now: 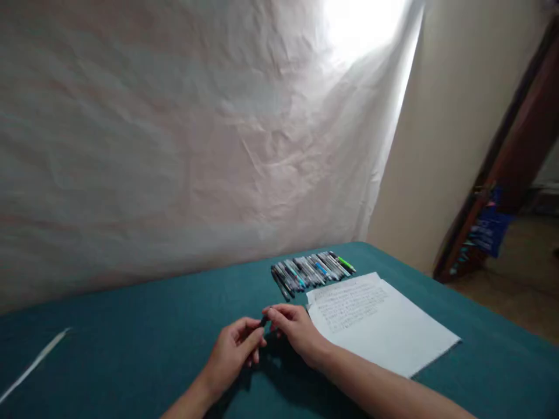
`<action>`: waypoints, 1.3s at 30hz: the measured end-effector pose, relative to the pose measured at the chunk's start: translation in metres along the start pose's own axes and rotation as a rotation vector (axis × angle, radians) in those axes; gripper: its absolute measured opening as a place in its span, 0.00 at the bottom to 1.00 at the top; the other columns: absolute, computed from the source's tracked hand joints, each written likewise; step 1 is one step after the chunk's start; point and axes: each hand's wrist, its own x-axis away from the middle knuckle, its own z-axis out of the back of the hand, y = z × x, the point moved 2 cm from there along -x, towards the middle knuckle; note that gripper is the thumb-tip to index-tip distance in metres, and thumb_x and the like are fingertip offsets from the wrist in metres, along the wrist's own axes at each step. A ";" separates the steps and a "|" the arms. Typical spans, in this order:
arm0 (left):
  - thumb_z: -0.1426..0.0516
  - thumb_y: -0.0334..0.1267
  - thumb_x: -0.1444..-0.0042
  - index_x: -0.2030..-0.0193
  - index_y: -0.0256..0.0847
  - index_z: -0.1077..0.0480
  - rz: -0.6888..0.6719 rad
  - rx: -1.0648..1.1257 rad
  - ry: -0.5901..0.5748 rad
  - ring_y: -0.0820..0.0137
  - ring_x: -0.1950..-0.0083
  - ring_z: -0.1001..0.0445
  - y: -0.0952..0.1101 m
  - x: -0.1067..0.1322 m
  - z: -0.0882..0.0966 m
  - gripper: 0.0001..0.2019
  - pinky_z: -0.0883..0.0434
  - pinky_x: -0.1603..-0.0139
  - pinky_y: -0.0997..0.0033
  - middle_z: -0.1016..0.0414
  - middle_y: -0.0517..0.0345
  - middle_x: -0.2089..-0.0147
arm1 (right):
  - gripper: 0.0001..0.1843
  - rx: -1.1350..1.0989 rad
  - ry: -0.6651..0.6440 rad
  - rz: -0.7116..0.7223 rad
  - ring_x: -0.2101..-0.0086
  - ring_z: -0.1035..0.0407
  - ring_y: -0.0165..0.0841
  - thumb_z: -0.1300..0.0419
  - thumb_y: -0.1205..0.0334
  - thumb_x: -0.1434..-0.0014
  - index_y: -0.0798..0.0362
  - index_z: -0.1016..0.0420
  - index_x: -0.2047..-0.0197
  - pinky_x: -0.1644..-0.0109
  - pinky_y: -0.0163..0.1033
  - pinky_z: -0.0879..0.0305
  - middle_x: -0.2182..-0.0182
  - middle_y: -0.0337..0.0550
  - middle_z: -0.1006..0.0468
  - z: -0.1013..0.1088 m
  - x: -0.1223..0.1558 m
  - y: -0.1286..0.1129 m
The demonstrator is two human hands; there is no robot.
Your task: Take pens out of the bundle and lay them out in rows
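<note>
My left hand (238,346) and my right hand (294,329) meet just above the green cloth, left of the written sheets. Between their fingertips is a black pen (264,320), mostly covered by the fingers, and both hands pinch it. Whether its cap is on cannot be seen. Beyond the hands, a row of pens (301,273) lies side by side, mainly black, grey and clear, with some blue and a bright green one at the right end. A stack of white paper (393,331) lies under and beyond my right forearm, its top sheet carrying handwritten lines.
A green cloth (131,337) covers the table. At its left edge lies a thin white strip (35,365). A pale sheet (174,145) hangs behind the table. To the right are a wall and a brown door (519,139) with a blue bag (491,230) hanging near it.
</note>
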 end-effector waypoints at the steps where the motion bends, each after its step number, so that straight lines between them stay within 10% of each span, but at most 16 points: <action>1: 0.48 0.45 0.50 0.65 0.36 0.36 0.002 0.012 0.011 0.80 0.81 0.36 0.000 0.000 0.000 0.13 0.40 0.82 0.80 0.31 0.61 0.74 | 0.18 0.022 0.030 -0.016 0.73 0.35 0.28 0.49 0.50 0.47 0.56 0.28 0.66 0.74 0.30 0.41 0.72 0.41 0.27 0.002 -0.001 0.002; 11: 0.49 0.47 0.51 0.67 0.36 0.37 0.017 0.030 -0.012 0.75 0.79 0.32 -0.002 -0.001 -0.003 0.14 0.36 0.82 0.77 0.32 0.61 0.76 | 0.12 1.043 -0.036 0.493 0.67 0.35 0.32 0.51 0.66 0.45 0.51 0.35 0.56 0.64 0.36 0.44 0.68 0.42 0.27 -0.008 0.015 -0.013; 18: 0.55 0.48 0.46 0.65 0.37 0.37 -0.006 0.029 -0.045 0.72 0.76 0.29 -0.003 0.001 -0.006 0.16 0.34 0.76 0.74 0.30 0.58 0.74 | 0.08 1.302 0.054 0.522 0.70 0.34 0.32 0.50 0.68 0.46 0.52 0.33 0.62 0.65 0.35 0.46 0.73 0.41 0.27 0.010 0.000 -0.015; 25: 0.57 0.47 0.45 0.63 0.36 0.36 -0.072 -0.113 -0.115 0.73 0.74 0.30 -0.002 0.002 -0.012 0.17 0.35 0.73 0.74 0.30 0.57 0.72 | 0.11 1.041 0.264 0.383 0.76 0.35 0.28 0.52 0.60 0.43 0.52 0.32 0.60 0.71 0.30 0.43 0.75 0.40 0.27 0.091 -0.003 -0.035; 34: 0.54 0.47 0.47 0.65 0.38 0.33 -0.097 -0.286 -0.167 0.75 0.71 0.31 0.001 0.004 -0.014 0.16 0.36 0.70 0.77 0.30 0.58 0.70 | 0.15 0.745 0.395 0.029 0.78 0.35 0.31 0.49 0.54 0.49 0.56 0.29 0.66 0.75 0.33 0.40 0.80 0.41 0.28 0.231 0.059 0.004; 39: 0.54 0.47 0.47 0.64 0.38 0.34 -0.077 -0.296 -0.169 0.74 0.71 0.31 0.000 0.003 -0.015 0.16 0.36 0.69 0.76 0.30 0.58 0.70 | 0.12 0.521 0.506 -0.106 0.79 0.36 0.29 0.47 0.54 0.52 0.55 0.32 0.69 0.75 0.33 0.40 0.79 0.39 0.28 0.261 0.078 0.020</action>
